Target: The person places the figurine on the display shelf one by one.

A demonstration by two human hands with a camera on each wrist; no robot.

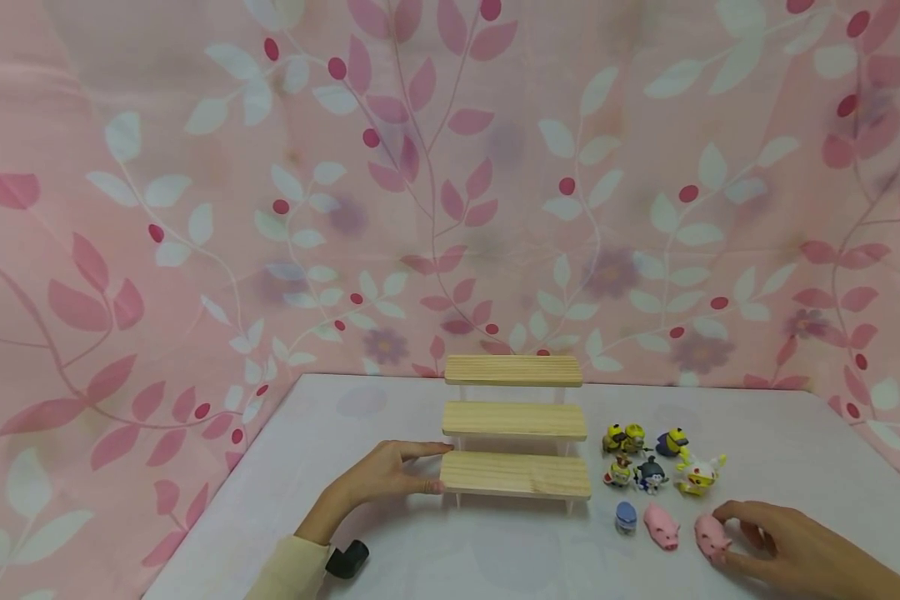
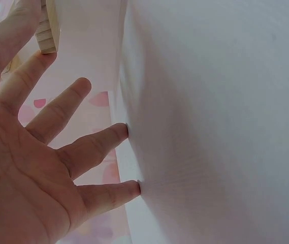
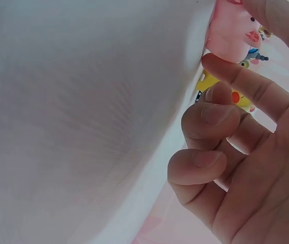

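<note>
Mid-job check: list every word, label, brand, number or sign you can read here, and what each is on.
Readable text: none in any of the three views.
Wooden shelf: wood grain only, no lettering visible.
Pink pig in the right hand: no lettering visible.
Blue item and yellow-and-white figurine: any markings are too small to read.
Backdrop: printed leaves and berries, no words visible.

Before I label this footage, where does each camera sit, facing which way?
Head: on the head, facing forward and down at the wooden shelf; shows left fingers, right fingers and left sleeve.
Left wrist: on that wrist, facing table and shelf edge; left palm and fingers show.
Right wrist: on that wrist, facing table and a pink pig; right palm and fingers show.
Head and right wrist share the pig.
</note>
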